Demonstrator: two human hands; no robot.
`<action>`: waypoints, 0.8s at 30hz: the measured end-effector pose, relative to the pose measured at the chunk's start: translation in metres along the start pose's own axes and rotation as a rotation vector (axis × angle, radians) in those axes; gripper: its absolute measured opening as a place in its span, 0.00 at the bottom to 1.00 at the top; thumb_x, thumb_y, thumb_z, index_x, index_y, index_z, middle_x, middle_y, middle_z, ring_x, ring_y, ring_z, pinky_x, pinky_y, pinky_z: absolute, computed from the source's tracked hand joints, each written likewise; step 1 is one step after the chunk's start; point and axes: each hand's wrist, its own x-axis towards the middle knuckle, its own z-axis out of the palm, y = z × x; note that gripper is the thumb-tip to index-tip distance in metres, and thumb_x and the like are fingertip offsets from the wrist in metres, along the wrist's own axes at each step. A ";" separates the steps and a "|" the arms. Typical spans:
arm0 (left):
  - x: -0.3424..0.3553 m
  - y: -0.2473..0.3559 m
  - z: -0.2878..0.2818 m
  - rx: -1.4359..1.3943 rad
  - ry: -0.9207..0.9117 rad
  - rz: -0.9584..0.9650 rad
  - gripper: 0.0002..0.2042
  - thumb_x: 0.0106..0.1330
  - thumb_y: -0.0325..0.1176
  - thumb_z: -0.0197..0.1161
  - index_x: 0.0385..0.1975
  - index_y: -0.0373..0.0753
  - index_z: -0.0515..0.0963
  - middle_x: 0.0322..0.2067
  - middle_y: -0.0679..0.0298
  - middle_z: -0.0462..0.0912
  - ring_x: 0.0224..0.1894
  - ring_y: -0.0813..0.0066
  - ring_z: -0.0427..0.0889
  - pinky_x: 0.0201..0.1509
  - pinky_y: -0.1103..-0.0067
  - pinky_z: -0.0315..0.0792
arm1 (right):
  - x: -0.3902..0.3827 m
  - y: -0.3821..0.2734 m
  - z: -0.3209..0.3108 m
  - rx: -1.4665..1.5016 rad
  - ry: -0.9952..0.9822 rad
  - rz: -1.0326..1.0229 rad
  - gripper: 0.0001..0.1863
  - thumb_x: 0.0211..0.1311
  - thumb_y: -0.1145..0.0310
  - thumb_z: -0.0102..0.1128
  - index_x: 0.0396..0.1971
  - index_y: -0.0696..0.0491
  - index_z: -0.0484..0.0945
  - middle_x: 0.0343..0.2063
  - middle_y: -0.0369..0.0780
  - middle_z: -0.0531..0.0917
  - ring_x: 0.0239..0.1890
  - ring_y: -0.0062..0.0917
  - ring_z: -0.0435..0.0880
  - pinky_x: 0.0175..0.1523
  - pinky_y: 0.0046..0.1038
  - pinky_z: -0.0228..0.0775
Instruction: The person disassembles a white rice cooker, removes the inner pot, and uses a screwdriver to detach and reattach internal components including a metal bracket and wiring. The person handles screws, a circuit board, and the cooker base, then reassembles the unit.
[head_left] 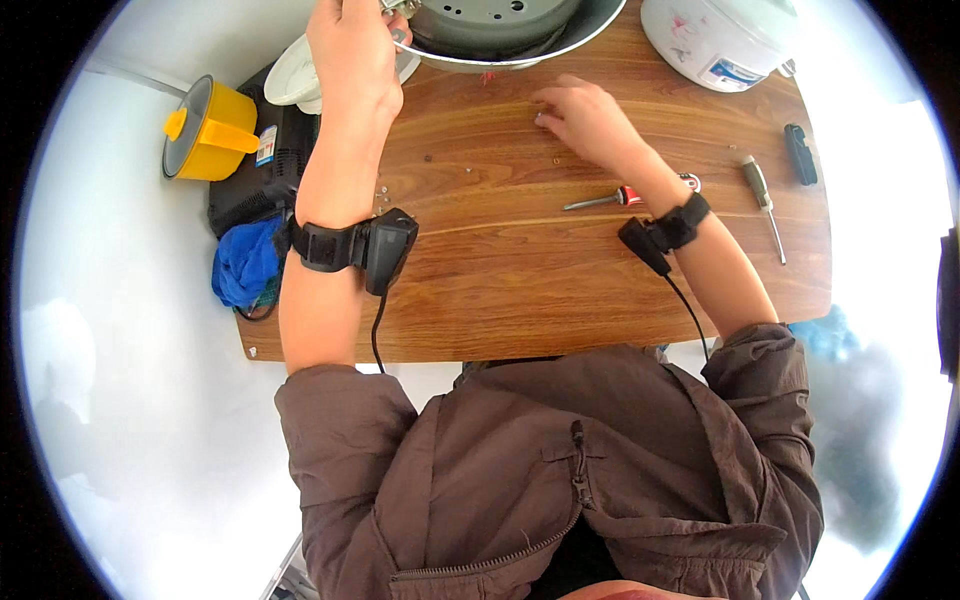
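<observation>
At the top edge, my left hand [360, 50] is closed at the left rim of a large round metal housing [490, 22]. Its grey face has several holes and is ringed by a pale rim; the picture's edge cuts off the far part. A small metal piece [399, 7] shows by my left fingers, which are partly hidden. My right hand [588, 118] hovers over the wooden table just below the housing, its fingers loosely bent and apart with nothing visible in them. Beneath my right forearm lies a red-handled screwdriver [628, 195].
A white floral pot [715, 45] stands at the far right. Nearer are a grey-handled screwdriver [762, 195] and a dark green case [800, 155]. On the left are a yellow lidded container [225, 135], a black box [240, 200], a blue cloth [248, 265] and a white lid [292, 78]. Tiny bits dot the table [480, 280].
</observation>
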 end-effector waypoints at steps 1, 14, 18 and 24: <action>-0.003 0.004 0.003 -0.032 -0.008 -0.016 0.11 0.79 0.41 0.57 0.36 0.42 0.73 0.25 0.72 0.67 0.23 0.83 0.67 0.25 0.83 0.63 | 0.003 -0.003 0.003 -0.013 -0.035 0.021 0.10 0.62 0.69 0.67 0.42 0.55 0.87 0.41 0.49 0.85 0.43 0.49 0.85 0.50 0.44 0.80; -0.029 -0.020 -0.004 -0.103 -0.098 -0.236 0.09 0.77 0.38 0.61 0.44 0.40 0.74 0.33 0.68 0.73 0.29 0.78 0.72 0.31 0.81 0.68 | -0.044 -0.018 -0.045 -0.054 -0.081 0.135 0.04 0.60 0.78 0.61 0.33 0.57 0.83 0.34 0.50 0.84 0.41 0.48 0.85 0.45 0.44 0.78; -0.058 -0.017 0.003 -0.066 -0.213 -0.239 0.10 0.79 0.38 0.58 0.38 0.39 0.73 0.25 0.71 0.66 0.24 0.80 0.66 0.28 0.78 0.64 | -0.083 -0.050 -0.115 0.226 -0.213 0.259 0.04 0.61 0.75 0.65 0.36 0.57 0.84 0.33 0.45 0.84 0.36 0.39 0.85 0.42 0.37 0.77; -0.072 -0.029 0.010 -0.064 -0.255 -0.403 0.09 0.78 0.38 0.58 0.39 0.39 0.73 0.25 0.72 0.65 0.25 0.81 0.65 0.27 0.79 0.62 | -0.113 -0.054 -0.129 0.480 -0.169 0.418 0.05 0.61 0.80 0.67 0.37 0.59 0.85 0.32 0.40 0.84 0.32 0.25 0.83 0.39 0.25 0.75</action>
